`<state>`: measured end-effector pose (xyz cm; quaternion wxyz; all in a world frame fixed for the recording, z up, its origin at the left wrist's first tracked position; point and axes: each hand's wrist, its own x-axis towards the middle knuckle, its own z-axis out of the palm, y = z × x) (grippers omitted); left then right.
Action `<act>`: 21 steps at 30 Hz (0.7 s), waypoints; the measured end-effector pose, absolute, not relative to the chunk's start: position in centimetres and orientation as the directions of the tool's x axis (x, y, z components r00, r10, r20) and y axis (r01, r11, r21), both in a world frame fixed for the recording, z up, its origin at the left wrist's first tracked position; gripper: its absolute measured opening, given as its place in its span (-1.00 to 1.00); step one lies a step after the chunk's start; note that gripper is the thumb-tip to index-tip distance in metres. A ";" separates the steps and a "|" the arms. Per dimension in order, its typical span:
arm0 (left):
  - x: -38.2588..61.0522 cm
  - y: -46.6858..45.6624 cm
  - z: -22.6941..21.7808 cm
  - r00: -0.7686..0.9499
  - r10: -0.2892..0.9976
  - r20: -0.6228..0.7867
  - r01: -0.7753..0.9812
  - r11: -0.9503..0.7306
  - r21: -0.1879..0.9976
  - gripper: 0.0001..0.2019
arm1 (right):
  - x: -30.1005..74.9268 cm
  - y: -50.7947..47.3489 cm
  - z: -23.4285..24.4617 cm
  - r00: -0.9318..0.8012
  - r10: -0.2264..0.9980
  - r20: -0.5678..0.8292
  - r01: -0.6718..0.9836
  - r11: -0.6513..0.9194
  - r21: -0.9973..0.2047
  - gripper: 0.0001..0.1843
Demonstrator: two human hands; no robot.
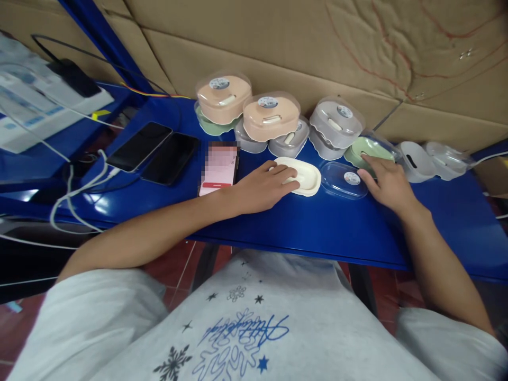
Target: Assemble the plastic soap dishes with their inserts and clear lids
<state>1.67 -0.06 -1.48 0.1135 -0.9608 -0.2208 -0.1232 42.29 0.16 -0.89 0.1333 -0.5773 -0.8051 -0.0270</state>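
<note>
Right now, your left hand [272, 185] lies over the cream oval piece [307, 180] near the middle of the surface [301, 225], its fingers bent across the piece; you cannot tell from this view whether they grip it or only rest there. Your right hand [387, 182] has its thumb and fingers apart, with the fingertips at the front of the green box [357, 152] and the thumb by the right end of the loose clear cover [337, 180]. Whether that thumb touches the cover is unclear. The cover lies just beside the cream piece, on its right, and does not sit over it.

As for how far along you are, the two peach boxes [272, 123] and the upper grey box [337, 126], stacked behind, carry clear covers and labels, so they look finished. The cream piece and its neighbouring cover lie apart, so this pair seems unfinished. At the far right, the grey box with a dark slot [416, 161] shows no obvious cover, though you cannot judge surely.
</note>
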 end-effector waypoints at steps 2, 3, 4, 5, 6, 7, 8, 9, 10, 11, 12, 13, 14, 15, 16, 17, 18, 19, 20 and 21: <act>1.7 0.0 -1.5 0.885 0.399 0.241 0.440 -0.885 -0.152 -0.68 | 42.3 0.3 -1.2 -0.275 0.922 0.271 0.941 0.316 -0.121 -0.40; 1.7 0.1 -1.5 0.889 0.400 0.221 0.436 -0.888 -0.144 -0.68 | 42.3 0.3 -1.3 -0.267 0.921 0.285 0.940 0.313 -0.132 -0.42; 1.6 0.1 -1.4 0.892 0.401 0.208 0.433 -0.891 -0.137 -0.69 | 42.5 0.4 -1.4 -0.257 0.919 0.298 0.940 0.310 -0.146 -0.43; 1.6 0.1 -1.3 0.893 0.402 0.202 0.431 -0.893 -0.131 -0.71 | 42.6 0.5 -1.5 -0.245 0.921 0.303 0.939 0.304 -0.163 -0.44; 1.6 0.1 -1.3 0.893 0.402 0.203 0.431 -0.893 -0.128 -0.72 | 42.7 0.6 -1.5 -0.236 0.925 0.298 0.938 0.297 -0.180 -0.45; 1.6 0.2 -1.2 0.892 0.400 0.210 0.431 -0.893 -0.129 -0.73 | 42.9 0.6 -1.4 -0.228 0.930 0.288 0.937 0.290 -0.196 -0.44; 1.6 0.2 -1.1 0.892 0.397 0.216 0.430 -0.893 -0.132 -0.74 | 43.0 0.7 -1.4 -0.223 0.936 0.272 0.936 0.283 -0.208 -0.44; 1.6 0.2 -1.1 0.893 0.393 0.221 0.427 -0.894 -0.136 -0.74 | 43.2 0.8 -1.3 -0.221 0.940 0.260 0.937 0.278 -0.210 -0.42; 1.6 0.2 -1.1 0.894 0.389 0.223 0.424 -0.895 -0.141 -0.75 | 43.3 0.9 -1.3 -0.219 0.940 0.260 0.939 0.276 -0.205 -0.41; 1.6 0.2 -1.1 0.896 0.384 0.223 0.420 -0.896 -0.146 -0.75 | 43.4 1.0 -1.2 -0.226 0.938 0.263 0.940 0.281 -0.195 -0.40; 1.6 0.2 -1.1 0.898 0.380 0.223 0.417 -0.896 -0.152 -0.75 | 43.6 1.1 -1.1 -0.238 0.933 0.271 0.938 0.293 -0.184 -0.40; 1.6 0.2 -1.1 0.899 0.378 0.221 0.415 -0.896 -0.155 -0.75 | 43.7 1.2 -1.1 -0.253 0.927 0.278 0.936 0.307 -0.173 -0.42; 1.6 0.2 -1.1 0.900 0.377 0.218 0.413 -0.897 -0.158 -0.76 | 43.8 1.3 -1.1 -0.267 0.921 0.283 0.934 0.319 -0.158 -0.43; 1.6 0.2 -1.1 0.901 0.377 0.215 0.413 -0.897 -0.158 -0.76 | 43.9 1.3 -1.1 -0.272 0.917 0.292 0.936 0.322 -0.140 -0.45; 1.5 0.2 -1.1 0.901 0.378 0.214 0.413 -0.897 -0.155 -0.76 | 43.9 1.4 -1.0 -0.267 0.915 0.303 0.941 0.315 -0.122 -0.46; 1.5 0.2 -1.1 0.899 0.382 0.214 0.416 -0.897 -0.147 -0.77 | 43.9 1.4 -1.0 -0.254 0.914 0.318 0.948 0.301 -0.108 -0.46; 1.5 0.3 -1.1 0.898 0.384 0.214 0.417 -0.899 -0.137 -0.77 | 43.7 1.3 -1.0 -0.232 0.911 0.341 0.954 0.282 -0.106 -0.46; 1.5 0.3 -1.2 0.898 0.384 0.215 0.415 -0.901 -0.126 -0.77 | 43.5 1.2 -1.0 -0.207 0.907 0.367 0.957 0.266 -0.116 -0.46; 1.4 0.4 -1.2 0.899 0.382 0.216 0.412 -0.904 -0.115 -0.76 | 43.1 1.0 -0.9 -0.185 0.900 0.394 0.958 0.255 -0.134 -0.46; 1.4 0.4 -1.3 0.902 0.374 0.213 0.402 -0.910 -0.104 -0.73 | 42.7 0.8 -0.9 -0.167 0.891 0.422 0.956 0.251 -0.151 -0.47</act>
